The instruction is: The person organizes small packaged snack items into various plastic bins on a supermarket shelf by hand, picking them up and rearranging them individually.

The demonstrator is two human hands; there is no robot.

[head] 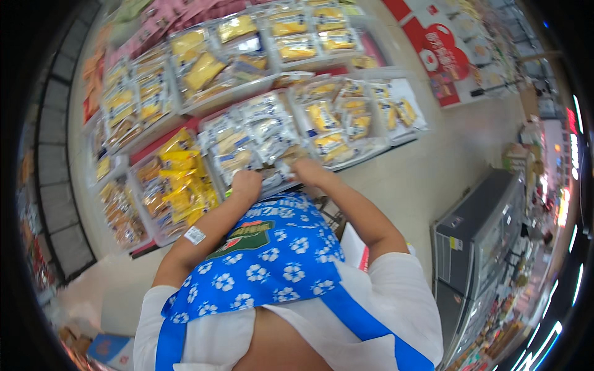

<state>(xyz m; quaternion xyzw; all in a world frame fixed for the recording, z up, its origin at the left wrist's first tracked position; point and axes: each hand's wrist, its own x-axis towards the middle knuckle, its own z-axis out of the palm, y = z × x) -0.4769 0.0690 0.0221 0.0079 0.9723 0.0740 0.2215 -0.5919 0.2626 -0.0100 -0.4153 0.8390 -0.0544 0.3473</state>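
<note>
My left hand (248, 184) is curled at the front edge of a clear plastic tray of silver and white packaged snacks (237, 142). Its fingers point away from me, and what they touch is hidden. My right hand (307, 170) is at the front right corner of the same tray, its fingers against a brownish packet (294, 155); whether they grip it is blurred. Left of my left hand are bright yellow packets (183, 176). A tray of yellow-filled clear packets (323, 116) lies beyond my right hand. A printed sticker (194, 235) is on my left forearm.
More bins of wrapped yellow cakes (204, 70) cover the stand, with pink packets (171, 18) at the far side. A dark appliance with glass panels (482, 232) stands on the right. A red and white printed panel (436, 51) is at upper right. Dark-framed panels (60, 162) line the left.
</note>
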